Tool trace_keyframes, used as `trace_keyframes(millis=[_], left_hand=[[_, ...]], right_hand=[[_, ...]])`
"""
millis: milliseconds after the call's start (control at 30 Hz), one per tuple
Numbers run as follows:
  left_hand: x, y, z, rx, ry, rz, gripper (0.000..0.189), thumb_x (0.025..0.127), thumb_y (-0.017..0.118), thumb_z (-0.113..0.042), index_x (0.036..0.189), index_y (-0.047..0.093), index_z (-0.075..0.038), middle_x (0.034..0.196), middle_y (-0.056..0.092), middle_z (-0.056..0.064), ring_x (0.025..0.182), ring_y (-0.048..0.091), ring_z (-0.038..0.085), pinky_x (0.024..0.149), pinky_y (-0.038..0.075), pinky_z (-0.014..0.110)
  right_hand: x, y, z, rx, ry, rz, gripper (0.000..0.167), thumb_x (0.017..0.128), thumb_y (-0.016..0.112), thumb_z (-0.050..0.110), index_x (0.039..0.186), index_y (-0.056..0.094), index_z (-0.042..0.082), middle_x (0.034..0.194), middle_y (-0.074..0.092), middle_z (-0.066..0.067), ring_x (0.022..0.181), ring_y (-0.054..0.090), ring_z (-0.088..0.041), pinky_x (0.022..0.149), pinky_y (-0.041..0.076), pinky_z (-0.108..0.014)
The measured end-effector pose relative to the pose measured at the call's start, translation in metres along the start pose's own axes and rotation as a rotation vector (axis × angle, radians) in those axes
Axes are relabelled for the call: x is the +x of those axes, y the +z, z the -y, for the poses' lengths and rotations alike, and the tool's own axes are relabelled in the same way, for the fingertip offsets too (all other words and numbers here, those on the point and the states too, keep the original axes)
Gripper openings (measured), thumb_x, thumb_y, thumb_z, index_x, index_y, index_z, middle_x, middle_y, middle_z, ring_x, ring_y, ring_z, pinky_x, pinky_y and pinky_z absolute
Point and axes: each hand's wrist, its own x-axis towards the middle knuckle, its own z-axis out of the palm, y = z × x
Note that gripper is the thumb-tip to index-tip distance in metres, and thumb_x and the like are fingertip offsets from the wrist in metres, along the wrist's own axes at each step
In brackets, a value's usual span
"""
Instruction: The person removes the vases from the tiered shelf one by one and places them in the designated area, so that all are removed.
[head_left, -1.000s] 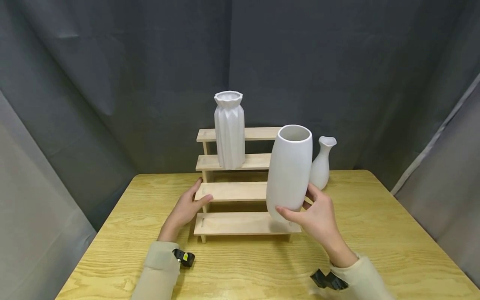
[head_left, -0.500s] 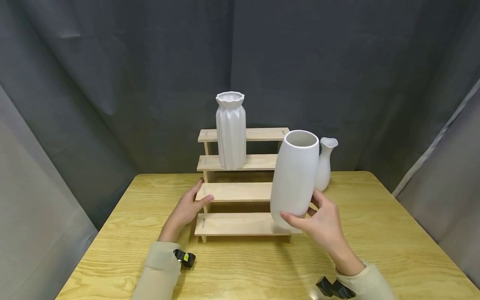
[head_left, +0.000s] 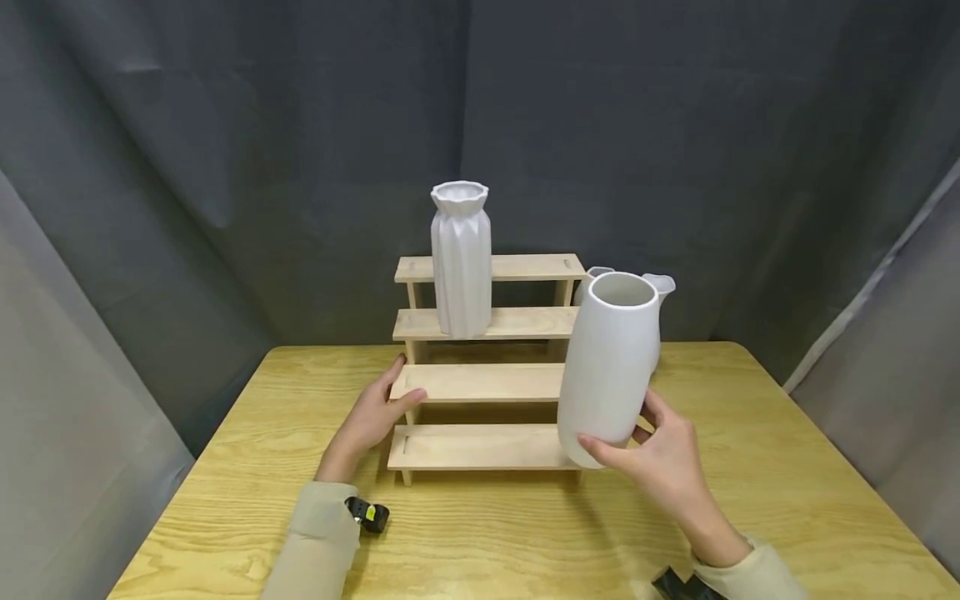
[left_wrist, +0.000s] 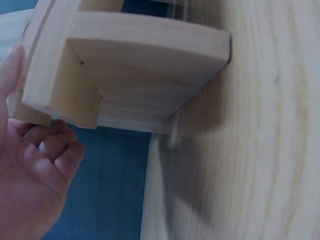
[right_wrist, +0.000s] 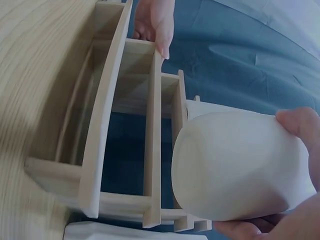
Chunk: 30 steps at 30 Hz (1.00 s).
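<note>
"Logging big to small: what's behind everything?"

"Dark grey curtain (head_left: 337, 167). Then a yellow wood-grain table (head_left: 450, 542); on it, a pale four-tier wooden stand (head_left: 472, 450)."

"Your vase?"

"Smooth white vase (head_left: 609, 375), slightly tilted, held in the air in front of the stand's right end; right wrist view shows its underside."

"Others?"

"Pleated white vase (head_left: 461, 271), upright on the second tier from the top, toward the left. A flared white rim (head_left: 663, 285) and a second rim (head_left: 596, 272) poke out behind mine, rest mostly hidden."

"Grip?"

"My right hand (head_left: 667, 458) is clamped on the vase low down, thumb in front. My left hand (head_left: 371, 415) grips the stand's left end, second tier up, thumb on top, fingers curled at the edge."

"Smallest?"

"Black wrist gadget (head_left: 367, 515) by my left cuff."
</note>
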Motion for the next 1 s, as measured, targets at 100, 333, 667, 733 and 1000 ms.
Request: trace_keyframes(millis=[100,333,667,733,1000], left_hand=[[-0.001,-0.001,-0.001,0.005,0.004,0.002,0.09,0.093,0.062,-0.054,0.16,0.016,-0.015,0.163,0.013,0.001,0.148,0.012,0.023,0.118,0.018,0.047],[-0.003,-0.001,-0.002,0.005,0.003,0.007,0.091,0.093,0.061,-0.055,0.16,0.016,-0.014,0.163,0.013,0.002,0.148,0.012,0.024,0.118,0.019,0.048],[-0.003,-0.002,-0.001,0.01,0.012,0.001,0.091,0.093,0.062,-0.055,0.159,0.016,-0.013,0.163,0.014,0.001,0.148,0.012,0.023,0.118,0.018,0.047],[-0.003,-0.001,-0.001,0.016,0.011,0.0,0.091,0.092,0.061,-0.056,0.159,0.017,-0.013,0.163,0.015,0.001,0.148,0.012,0.023,0.118,0.018,0.046],[-0.001,-0.001,-0.001,0.027,0.015,-0.003,0.093,0.091,0.061,-0.058,0.159,0.017,-0.013,0.163,0.015,0.001,0.148,0.013,0.023,0.118,0.019,0.047]], right_hand=[[-0.001,-0.003,-0.003,-0.012,-0.007,-0.006,0.08,0.066,0.094,0.018,0.134,0.054,0.002,0.126,0.059,-0.011,0.112,0.056,-0.02,0.084,0.052,-0.018],[-0.002,-0.008,-0.009,-0.037,0.0,-0.027,0.079,0.067,0.094,0.018,0.133,0.054,0.002,0.126,0.059,-0.012,0.11,0.056,-0.016,0.083,0.052,-0.018],[0.004,-0.016,-0.018,-0.063,-0.02,-0.081,0.077,0.067,0.094,0.015,0.132,0.054,-0.001,0.124,0.06,-0.012,0.109,0.055,-0.01,0.082,0.051,-0.014],[0.005,-0.018,-0.02,-0.071,-0.019,-0.097,0.077,0.067,0.094,0.014,0.132,0.054,-0.001,0.124,0.06,-0.012,0.108,0.055,-0.009,0.082,0.05,-0.014],[0.011,-0.024,-0.025,-0.092,0.03,-0.136,0.081,0.067,0.094,0.02,0.134,0.053,0.001,0.127,0.059,-0.013,0.112,0.056,-0.02,0.082,0.048,-0.011]])
